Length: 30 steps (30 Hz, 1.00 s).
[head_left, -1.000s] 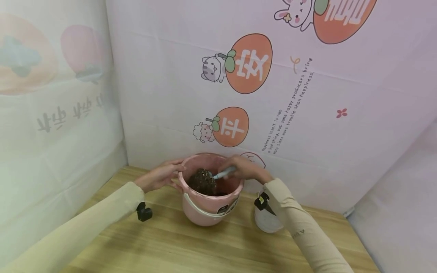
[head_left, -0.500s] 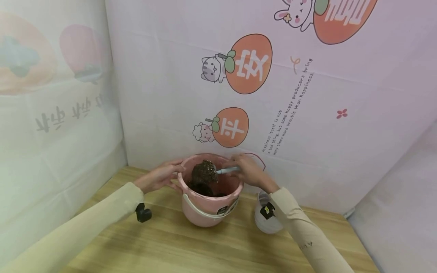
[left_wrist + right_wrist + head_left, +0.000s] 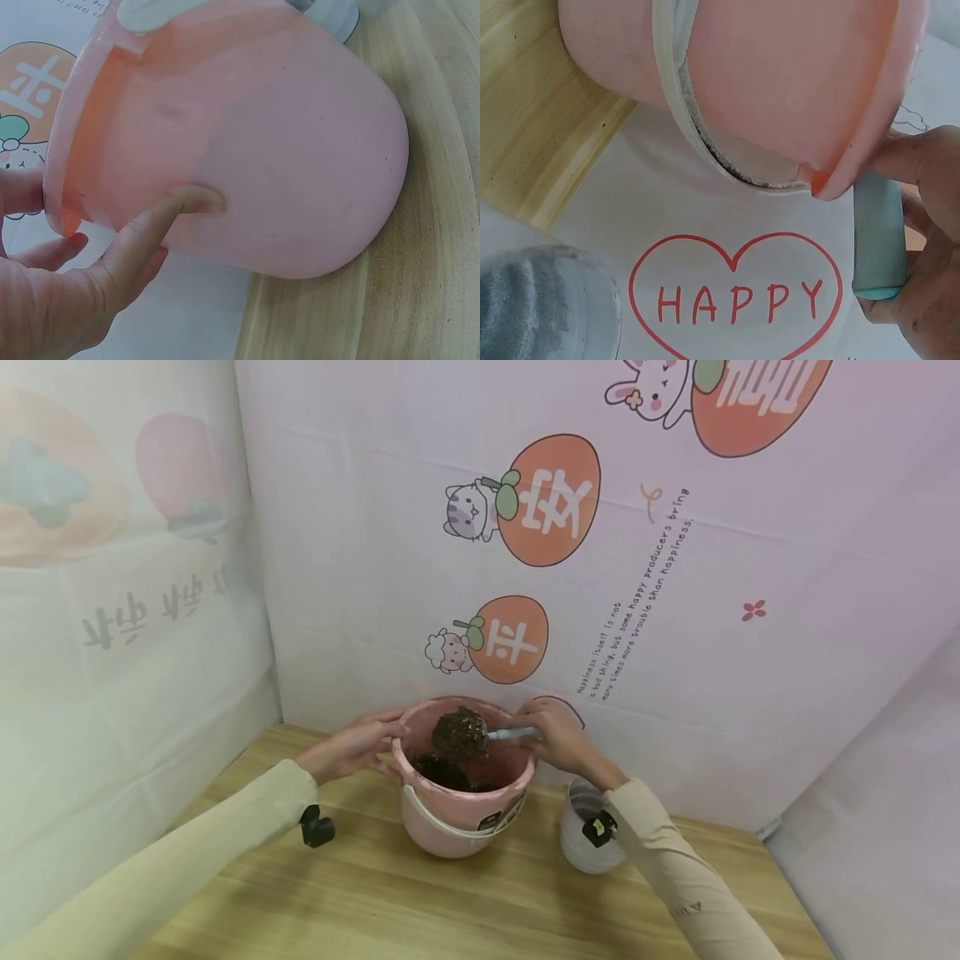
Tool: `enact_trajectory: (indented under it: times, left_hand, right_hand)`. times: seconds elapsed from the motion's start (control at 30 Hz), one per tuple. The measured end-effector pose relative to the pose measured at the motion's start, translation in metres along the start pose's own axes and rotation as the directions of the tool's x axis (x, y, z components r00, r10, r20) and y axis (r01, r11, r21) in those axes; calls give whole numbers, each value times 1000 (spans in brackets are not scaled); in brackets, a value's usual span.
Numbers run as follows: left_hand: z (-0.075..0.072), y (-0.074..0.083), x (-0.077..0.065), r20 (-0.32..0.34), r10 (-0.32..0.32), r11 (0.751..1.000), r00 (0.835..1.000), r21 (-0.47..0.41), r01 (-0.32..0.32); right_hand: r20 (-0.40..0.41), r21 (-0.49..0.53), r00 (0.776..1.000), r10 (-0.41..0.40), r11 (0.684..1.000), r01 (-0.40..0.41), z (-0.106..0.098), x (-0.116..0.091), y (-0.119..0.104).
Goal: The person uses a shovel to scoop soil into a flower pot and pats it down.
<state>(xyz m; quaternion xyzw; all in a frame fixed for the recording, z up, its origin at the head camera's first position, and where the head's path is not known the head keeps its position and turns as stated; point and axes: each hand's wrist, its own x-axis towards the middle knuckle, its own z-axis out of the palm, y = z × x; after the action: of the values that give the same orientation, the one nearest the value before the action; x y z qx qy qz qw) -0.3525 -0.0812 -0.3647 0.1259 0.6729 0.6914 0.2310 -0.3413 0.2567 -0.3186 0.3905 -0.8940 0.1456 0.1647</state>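
A pink bucket (image 3: 442, 833) with a white handle stands on the table, dark soil (image 3: 441, 770) inside. On its left side my left hand (image 3: 354, 750) grips the rim; the left wrist view has the thumb (image 3: 196, 199) against the outer wall and a finger over the rim. My right hand (image 3: 561, 739) holds a small garden trowel by its pale blue handle (image 3: 516, 733), seen also as a greenish grip (image 3: 879, 236) in the right wrist view. A heap of soil (image 3: 461, 732) covers the trowel's blade, which is raised near the top of the bucket.
Right of the bucket a translucent whitish pot (image 3: 583, 847) stands under the right forearm, partly hidden by the wrist camera. The wooden table (image 3: 450, 914) meets a printed cloth wall (image 3: 375, 610) close behind the bucket. Another cloth hangs at the left.
The soil-laden trowel has come up from the soil in the bucket and shifted to the right, my right hand and forearm moving right with it. The left hand keeps its place on the rim.
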Motion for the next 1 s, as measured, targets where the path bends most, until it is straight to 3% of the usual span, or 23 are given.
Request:
enact_trajectory:
  times: [0.27, 1.0]
  left_hand:
    - [0, -1, 0, 8, 2, 1000, 1000, 14, -2]
    - [-2, 0, 1, 22, -7, 1000, 1000, -22, 8]
  right_hand:
    - [-40, 29, 997, -62, 998, 63, -6, -6, 11]
    - [-3, 49, 1000, -1, 999, 2, -30, -22, 19]
